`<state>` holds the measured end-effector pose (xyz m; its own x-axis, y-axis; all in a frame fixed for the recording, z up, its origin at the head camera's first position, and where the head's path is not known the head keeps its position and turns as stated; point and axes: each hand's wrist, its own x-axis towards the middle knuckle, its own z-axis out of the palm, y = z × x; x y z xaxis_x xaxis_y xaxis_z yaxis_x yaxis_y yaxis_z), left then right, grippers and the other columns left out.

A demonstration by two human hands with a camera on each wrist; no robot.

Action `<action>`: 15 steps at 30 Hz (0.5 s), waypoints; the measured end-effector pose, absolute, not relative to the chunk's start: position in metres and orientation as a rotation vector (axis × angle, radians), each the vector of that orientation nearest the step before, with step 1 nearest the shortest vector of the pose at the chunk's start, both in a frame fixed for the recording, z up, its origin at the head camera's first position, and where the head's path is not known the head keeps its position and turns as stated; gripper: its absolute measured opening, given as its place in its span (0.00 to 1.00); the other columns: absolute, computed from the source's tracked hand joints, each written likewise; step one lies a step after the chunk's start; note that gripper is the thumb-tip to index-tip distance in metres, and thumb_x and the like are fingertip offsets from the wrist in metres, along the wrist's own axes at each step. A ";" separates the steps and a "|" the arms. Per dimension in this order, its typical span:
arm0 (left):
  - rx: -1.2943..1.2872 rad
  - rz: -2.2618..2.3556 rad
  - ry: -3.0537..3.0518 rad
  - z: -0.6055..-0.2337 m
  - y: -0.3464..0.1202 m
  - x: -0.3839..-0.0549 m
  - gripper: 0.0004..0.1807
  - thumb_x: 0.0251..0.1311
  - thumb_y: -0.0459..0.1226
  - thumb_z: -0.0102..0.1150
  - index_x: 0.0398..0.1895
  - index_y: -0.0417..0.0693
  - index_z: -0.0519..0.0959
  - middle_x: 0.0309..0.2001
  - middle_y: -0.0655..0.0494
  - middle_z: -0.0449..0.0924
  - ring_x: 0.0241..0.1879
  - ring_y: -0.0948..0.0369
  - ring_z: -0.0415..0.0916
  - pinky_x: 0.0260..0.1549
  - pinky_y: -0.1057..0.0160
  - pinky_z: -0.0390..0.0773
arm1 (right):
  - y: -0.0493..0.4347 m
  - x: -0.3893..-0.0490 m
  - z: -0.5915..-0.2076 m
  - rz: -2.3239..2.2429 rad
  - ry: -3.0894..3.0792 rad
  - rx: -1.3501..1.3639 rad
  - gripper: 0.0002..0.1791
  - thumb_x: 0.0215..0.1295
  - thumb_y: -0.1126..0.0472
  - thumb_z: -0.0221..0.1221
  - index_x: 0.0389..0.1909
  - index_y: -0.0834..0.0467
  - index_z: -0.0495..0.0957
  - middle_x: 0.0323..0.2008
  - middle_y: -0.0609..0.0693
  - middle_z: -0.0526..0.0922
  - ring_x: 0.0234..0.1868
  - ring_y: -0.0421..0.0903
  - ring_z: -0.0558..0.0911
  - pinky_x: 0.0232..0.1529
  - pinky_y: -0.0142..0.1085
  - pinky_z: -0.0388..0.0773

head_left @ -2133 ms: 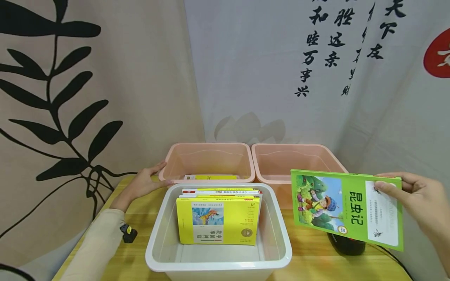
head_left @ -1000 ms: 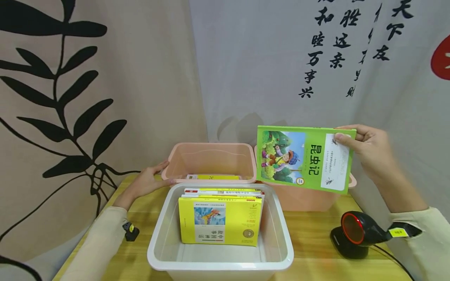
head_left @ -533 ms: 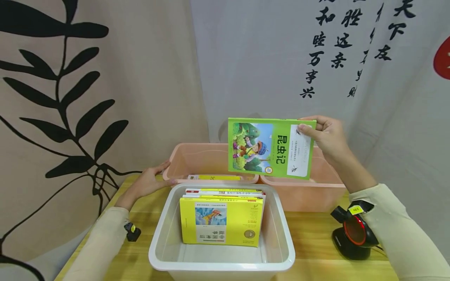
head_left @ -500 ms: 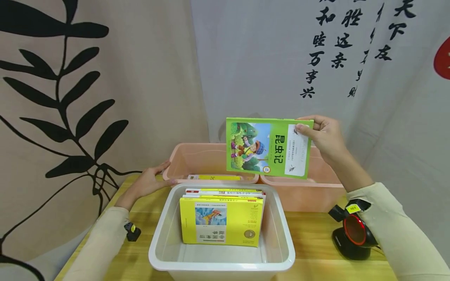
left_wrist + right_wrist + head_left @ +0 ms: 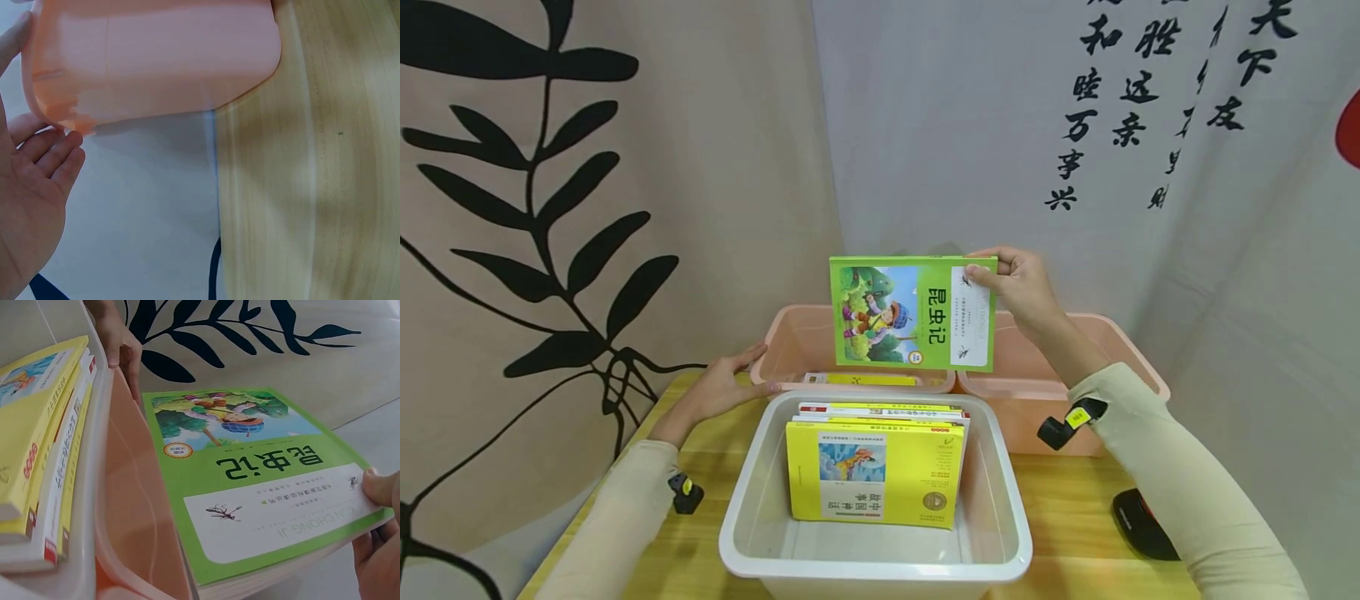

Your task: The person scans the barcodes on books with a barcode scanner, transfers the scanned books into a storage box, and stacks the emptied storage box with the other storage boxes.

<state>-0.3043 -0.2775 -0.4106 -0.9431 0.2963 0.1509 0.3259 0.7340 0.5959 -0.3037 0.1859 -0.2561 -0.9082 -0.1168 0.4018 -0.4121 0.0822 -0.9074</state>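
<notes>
My right hand (image 5: 1026,287) pinches a green children's book (image 5: 928,354) by its right end, thumb on the cover and fingers behind. The book is held sideways over the left pink bin (image 5: 797,337), overlapping its opening. In the right wrist view the cover shows a child in a blue hat and ants. My left hand (image 5: 718,387) rests at that bin's left end; in the left wrist view its fingers (image 5: 59,153) lie fairly straight against the rim. A yellow book (image 5: 865,379) shows low inside the bin.
A white bin (image 5: 880,571) stands in front, holding several upright books (image 5: 872,475) with a yellow cover foremost. To the right is a second pink bin (image 5: 1052,417). A black device (image 5: 1138,525) sits on the wooden table (image 5: 1067,508), partly behind my right sleeve.
My right hand has carried the green book from the right side, up and leftward past the right pink bin to over the left one. My left hand has stayed at the bin.
</notes>
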 end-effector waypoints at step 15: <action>-0.482 -1.009 -2.893 -0.410 -0.277 -0.303 0.58 0.58 0.64 0.67 0.81 0.41 0.55 0.80 0.40 0.52 0.75 0.35 0.56 0.66 0.30 0.64 | 0.141 -0.333 -0.287 1.976 -2.253 0.360 0.13 0.70 0.65 0.64 0.51 0.67 0.81 0.37 0.53 0.89 0.34 0.42 0.88 0.38 0.29 0.85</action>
<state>-0.3032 -0.2768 -0.4096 -0.9509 0.2770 0.1381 0.3028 0.7403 0.6002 -0.3327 0.1409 -0.2865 -0.9640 -0.0968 0.2475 -0.2580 0.1175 -0.9590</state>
